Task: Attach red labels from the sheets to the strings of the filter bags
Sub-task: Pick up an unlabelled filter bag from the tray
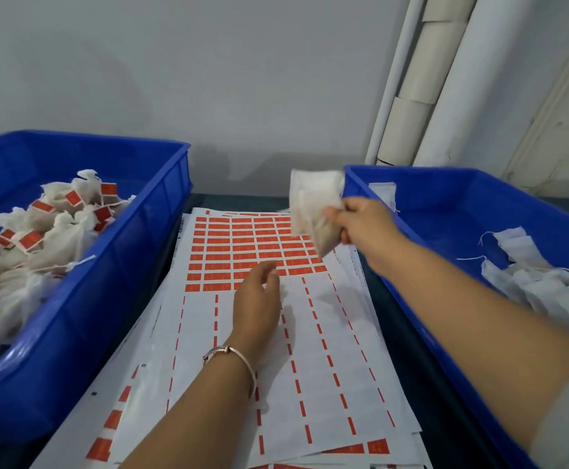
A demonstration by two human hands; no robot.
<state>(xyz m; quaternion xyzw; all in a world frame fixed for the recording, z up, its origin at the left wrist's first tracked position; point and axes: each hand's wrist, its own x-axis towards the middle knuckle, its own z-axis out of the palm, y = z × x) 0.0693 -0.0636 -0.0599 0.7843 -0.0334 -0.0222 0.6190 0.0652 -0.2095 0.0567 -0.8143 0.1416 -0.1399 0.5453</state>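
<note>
A stack of white label sheets (pixel 310 333) lies on the table between two blue bins, with rows of red labels (pixel 242 245) left on the far half of the top sheet. My right hand (pixel 361 221) grips a white filter bag (pixel 310 211), blurred, in the air over the far right corner of the sheets. My left hand (pixel 257 299) hovers over the sheet near the lowest row of red labels, fingers loosely curled and holding nothing that I can see.
The blue bin on the left (pixel 114 265) holds several filter bags with red labels (pixel 33 238) on their strings. The blue bin on the right (pixel 411 184) holds unlabelled white bags (pixel 540 282). White pipes (pixel 428 79) stand against the wall behind.
</note>
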